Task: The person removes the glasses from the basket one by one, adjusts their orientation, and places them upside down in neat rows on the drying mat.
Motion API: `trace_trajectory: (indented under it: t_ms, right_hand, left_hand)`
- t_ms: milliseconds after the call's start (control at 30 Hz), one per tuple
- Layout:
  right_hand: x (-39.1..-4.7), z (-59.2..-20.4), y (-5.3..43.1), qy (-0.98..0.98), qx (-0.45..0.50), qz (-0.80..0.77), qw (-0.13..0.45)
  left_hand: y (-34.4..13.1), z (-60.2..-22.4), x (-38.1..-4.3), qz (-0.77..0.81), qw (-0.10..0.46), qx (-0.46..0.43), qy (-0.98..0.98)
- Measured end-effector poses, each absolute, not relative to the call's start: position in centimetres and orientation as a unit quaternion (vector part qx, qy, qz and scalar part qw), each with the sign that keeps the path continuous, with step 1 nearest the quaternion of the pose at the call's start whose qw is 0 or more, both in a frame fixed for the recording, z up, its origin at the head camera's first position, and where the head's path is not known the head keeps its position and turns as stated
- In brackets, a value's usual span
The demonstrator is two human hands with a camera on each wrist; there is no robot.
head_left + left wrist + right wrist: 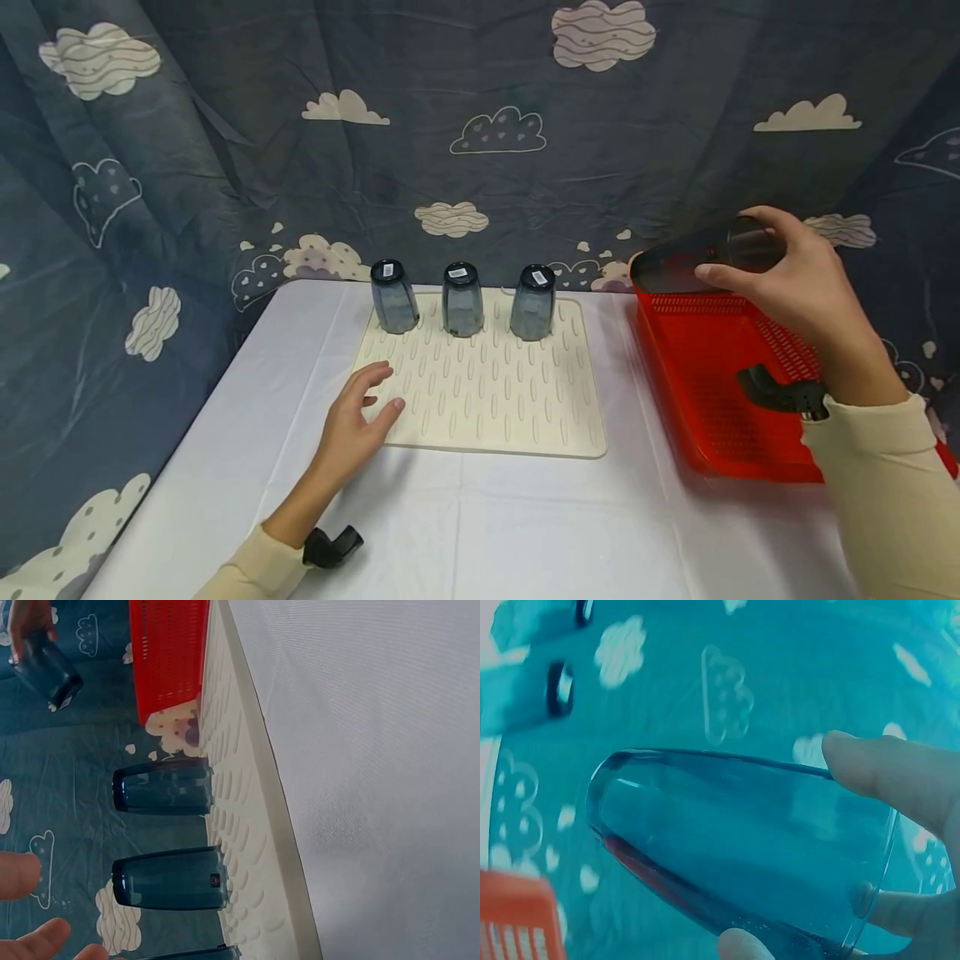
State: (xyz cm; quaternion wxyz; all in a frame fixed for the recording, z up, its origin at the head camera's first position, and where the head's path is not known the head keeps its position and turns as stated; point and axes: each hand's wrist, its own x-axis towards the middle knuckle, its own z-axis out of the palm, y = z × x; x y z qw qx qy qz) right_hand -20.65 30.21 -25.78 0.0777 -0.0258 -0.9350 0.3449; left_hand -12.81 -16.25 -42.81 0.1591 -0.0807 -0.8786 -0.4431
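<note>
My right hand (802,283) grips a dark tinted drinking glass (682,258) near its rim, tilted on its side above the red basket (675,400). In the right wrist view the glass (727,840) has its base to the left, with thumb and fingers around the rim end. Three similar glasses stand upside down along the back of the cream ribbed drying mat (480,392): a left glass (394,298), a middle glass (462,300) and a right glass (533,303). My left hand (360,421) holds nothing, fingers loosely bent over the mat's left front edge.
A white cloth covers the table (540,525) under mat and basket. Behind it hangs a dark blue curtain (480,75) with cloud prints. Each wrist wears a black camera mount; the right mount (780,390) hangs over the basket.
</note>
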Motion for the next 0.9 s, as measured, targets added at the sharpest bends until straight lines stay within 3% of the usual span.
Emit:
trace_trajectory:
  t_ms: [300,600,900]
  right_hand:
    - [-18.8,-26.0,25.9,-0.924,0.034,0.369,0.097]
    - [-17.1,-25.9,22.5,-0.918,0.066,0.387,0.060]
    - [-16.4,-26.7,20.4,-0.902,0.115,0.412,0.058]
  left_hand:
    - [-16.2,-42.9,-12.9,-0.442,0.157,-0.086,-0.879]
    - [-15.5,-41.0,-13.9,-0.449,0.166,-0.096,-0.873]
    - [-14.7,-39.1,-14.7,-0.479,0.171,-0.110,-0.854]
